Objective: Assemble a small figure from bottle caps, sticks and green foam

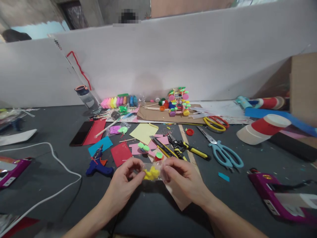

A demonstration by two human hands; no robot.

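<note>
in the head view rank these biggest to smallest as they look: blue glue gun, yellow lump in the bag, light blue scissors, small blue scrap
1. Light blue scissors
2. Blue glue gun
3. Yellow lump
4. Small blue scrap

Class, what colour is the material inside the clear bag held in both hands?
Yellow; the material shows best in the head view.
</note>
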